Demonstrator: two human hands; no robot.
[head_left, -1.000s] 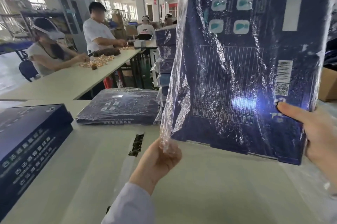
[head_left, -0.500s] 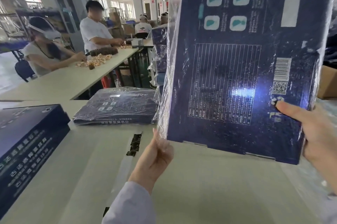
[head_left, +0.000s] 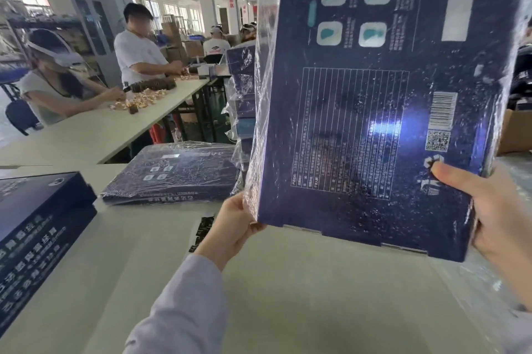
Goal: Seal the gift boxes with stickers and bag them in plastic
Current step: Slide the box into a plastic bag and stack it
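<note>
Left hand (head_left: 233, 227): while the dark-blue cardboard box (head_left: 374, 123) is hanging upright, is pinching its clear plastic bag (head_left: 260, 123).
Right hand (head_left: 495, 215): is gripping the box's corner, fingers probably behind.

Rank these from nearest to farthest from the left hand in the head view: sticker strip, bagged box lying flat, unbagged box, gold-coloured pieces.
From the left hand:
1. sticker strip, just to its left.
2. bagged box, lying flat, behind and to the left.
3. unbagged box, at the far left edge.
4. gold-coloured pieces, on the next table.
</note>
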